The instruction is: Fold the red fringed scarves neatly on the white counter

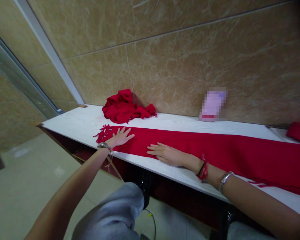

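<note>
A long red scarf [215, 146] lies stretched flat along the white shelf [75, 125], its fringed end [103, 132] at the left. My left hand [121, 136] rests flat and open on the scarf just beside the fringe, fingers spread. My right hand [165, 154] lies palm down and open on the scarf's near edge, a little to the right. Both wrists wear bracelets.
A crumpled red cloth [123, 106] is heaped against the tiled wall behind the scarf. A blurred pale purple object [212, 105] leans on the wall to the right. Another red piece [298, 131] sits at the far right. My grey-trousered knee [120, 210] is below the shelf.
</note>
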The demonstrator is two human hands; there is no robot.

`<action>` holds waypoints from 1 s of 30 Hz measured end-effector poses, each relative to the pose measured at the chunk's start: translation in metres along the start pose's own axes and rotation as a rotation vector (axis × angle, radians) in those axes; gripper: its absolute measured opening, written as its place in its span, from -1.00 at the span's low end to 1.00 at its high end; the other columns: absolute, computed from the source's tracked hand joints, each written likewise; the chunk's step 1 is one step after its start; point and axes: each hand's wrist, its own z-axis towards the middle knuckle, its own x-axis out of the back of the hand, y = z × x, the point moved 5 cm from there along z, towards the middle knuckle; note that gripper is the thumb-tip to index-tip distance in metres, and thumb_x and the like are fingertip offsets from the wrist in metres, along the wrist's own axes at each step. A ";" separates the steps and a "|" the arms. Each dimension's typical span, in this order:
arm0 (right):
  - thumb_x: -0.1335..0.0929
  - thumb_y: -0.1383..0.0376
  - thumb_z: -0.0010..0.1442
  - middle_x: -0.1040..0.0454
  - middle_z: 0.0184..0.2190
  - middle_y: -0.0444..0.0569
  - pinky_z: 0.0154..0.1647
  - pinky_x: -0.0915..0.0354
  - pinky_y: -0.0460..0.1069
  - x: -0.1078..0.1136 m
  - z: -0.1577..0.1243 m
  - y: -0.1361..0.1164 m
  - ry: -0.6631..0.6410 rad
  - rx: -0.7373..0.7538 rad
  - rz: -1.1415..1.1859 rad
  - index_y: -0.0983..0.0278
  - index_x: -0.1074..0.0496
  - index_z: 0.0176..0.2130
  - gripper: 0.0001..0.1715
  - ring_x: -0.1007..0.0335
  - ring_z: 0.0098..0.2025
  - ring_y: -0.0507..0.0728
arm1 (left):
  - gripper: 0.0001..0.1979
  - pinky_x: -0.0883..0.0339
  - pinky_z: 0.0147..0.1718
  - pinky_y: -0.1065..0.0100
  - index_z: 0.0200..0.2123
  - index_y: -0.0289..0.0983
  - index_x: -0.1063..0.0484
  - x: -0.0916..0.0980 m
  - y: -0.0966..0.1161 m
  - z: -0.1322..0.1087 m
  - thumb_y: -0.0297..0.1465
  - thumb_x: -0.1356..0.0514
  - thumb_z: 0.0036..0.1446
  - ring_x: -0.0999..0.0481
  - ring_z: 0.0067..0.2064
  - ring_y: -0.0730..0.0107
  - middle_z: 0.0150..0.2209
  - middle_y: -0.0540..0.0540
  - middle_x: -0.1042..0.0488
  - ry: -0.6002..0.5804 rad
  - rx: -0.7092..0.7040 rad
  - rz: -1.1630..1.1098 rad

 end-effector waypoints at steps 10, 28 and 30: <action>-0.10 0.04 0.25 0.03 0.25 0.03 0.19 0.26 0.34 0.032 -0.091 0.043 -0.044 -0.379 -0.057 0.18 0.03 0.23 -0.38 0.28 0.28 0.25 | -0.34 0.00 -0.09 -0.33 0.25 -0.11 0.12 -0.004 0.008 0.023 0.04 0.25 0.14 0.10 0.21 -0.35 0.27 -0.27 0.13 0.160 0.007 0.119; -0.20 0.45 0.10 -0.27 0.09 0.17 0.11 -0.19 0.09 0.045 -0.157 0.013 0.081 -0.515 -0.236 0.41 -0.23 0.11 -0.46 -0.20 0.11 0.20 | -0.76 -0.22 -0.13 0.38 -0.17 -0.25 -0.36 0.022 0.188 -0.042 -0.33 -0.09 0.07 -0.36 -0.16 0.34 -0.18 -0.07 -0.35 0.063 -0.917 -0.002; -0.16 0.53 0.05 -0.27 0.08 0.19 0.11 -0.19 0.08 0.043 -0.168 0.011 0.079 -0.529 -0.268 0.44 -0.24 0.09 -0.42 -0.21 0.10 0.20 | -0.81 -0.23 -0.20 0.40 -0.23 -0.26 -0.37 0.016 0.197 -0.049 -0.44 -0.09 0.04 -0.36 -0.22 0.35 -0.25 -0.07 -0.35 0.020 -0.955 0.046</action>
